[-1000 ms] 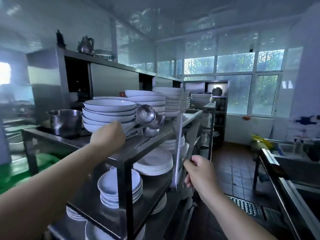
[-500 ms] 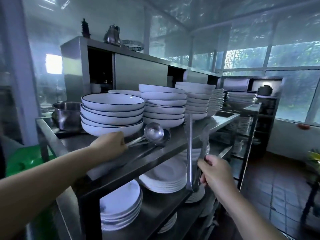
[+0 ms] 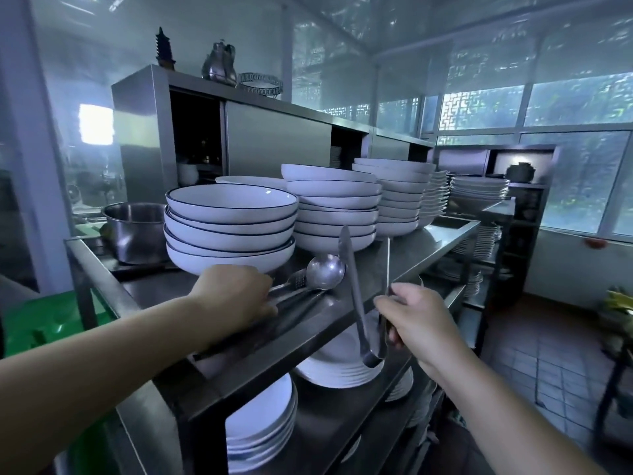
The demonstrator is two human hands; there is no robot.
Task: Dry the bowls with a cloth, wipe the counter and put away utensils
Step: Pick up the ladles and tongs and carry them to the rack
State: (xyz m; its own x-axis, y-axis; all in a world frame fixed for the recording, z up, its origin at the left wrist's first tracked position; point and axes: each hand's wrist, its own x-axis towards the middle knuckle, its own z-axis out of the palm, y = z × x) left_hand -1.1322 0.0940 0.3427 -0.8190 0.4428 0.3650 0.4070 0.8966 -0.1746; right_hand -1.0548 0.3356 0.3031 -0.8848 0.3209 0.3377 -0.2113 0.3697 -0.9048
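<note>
My left hand [image 3: 236,294] grips the handles of steel ladles [image 3: 323,272] that lie on the top of a steel rack [image 3: 404,258], just in front of a stack of white blue-rimmed bowls [image 3: 231,228]. My right hand [image 3: 416,320] holds a pair of steel tongs [image 3: 356,296] by the hinged end, tips pointing up, in front of the rack's edge. More stacks of white bowls [image 3: 334,207] stand further along the rack top.
A steel pot [image 3: 135,231] sits at the rack's left end. Plates [image 3: 260,423] fill the lower shelves. A steel cabinet [image 3: 274,138] rises behind the bowls. Tiled floor [image 3: 534,365] lies to the right, with a dark frame edge [image 3: 613,382] at far right.
The view swung left and closer to the rack. The ladles went down onto the rack top under my left hand. My right hand with the tongs rose toward the rack edge.
</note>
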